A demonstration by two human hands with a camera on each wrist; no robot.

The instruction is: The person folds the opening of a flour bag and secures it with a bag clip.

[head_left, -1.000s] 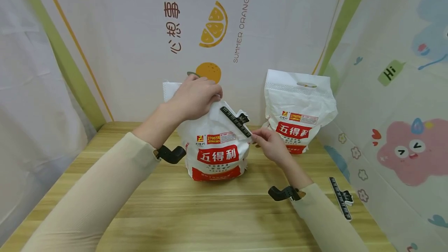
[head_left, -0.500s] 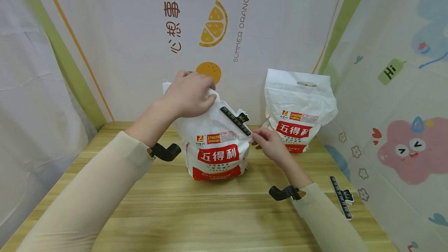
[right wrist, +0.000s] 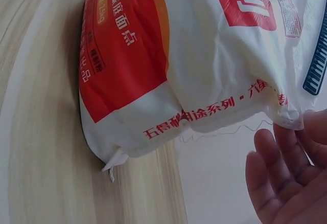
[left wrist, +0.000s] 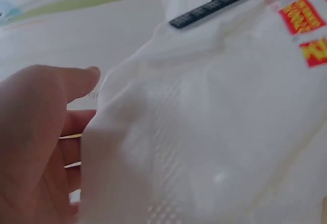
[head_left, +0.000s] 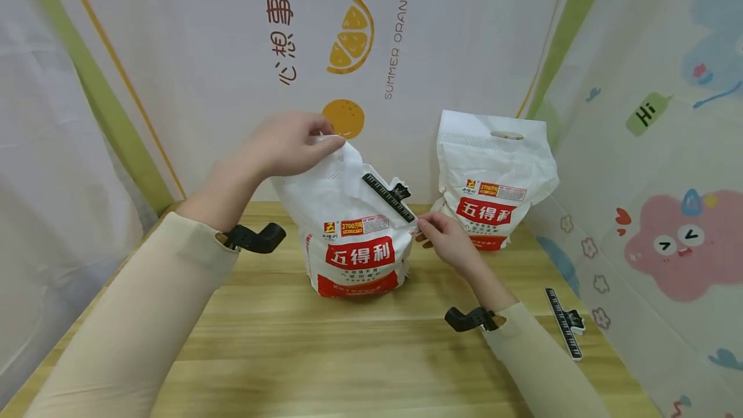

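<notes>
A white and red flour bag (head_left: 360,257) stands on the table, its top slanting down to the right. A black and white piano-patterned bag clip (head_left: 389,197) sits aslant across its upper right edge. My left hand (head_left: 293,144) is at the bag's upper left edge. In the left wrist view, the left thumb (left wrist: 84,81) is spread from the fingers, which lie partly behind the bag's edge. My right hand (head_left: 449,240) pinches the bag's right corner just below the clip; the right wrist view shows thumb and forefinger meeting there, the other fingers loosely bent.
A second flour bag (head_left: 496,179) with a handle slot stands behind to the right. Another piano-patterned clip (head_left: 564,324) lies on the wooden table (head_left: 325,366) near its right edge. Printed curtains (head_left: 464,31) hang behind and at both sides.
My left hand has moved left along the bag's top, uncovering more of the folded edge beside the clip. The right hand keeps its pinch on the corner.
</notes>
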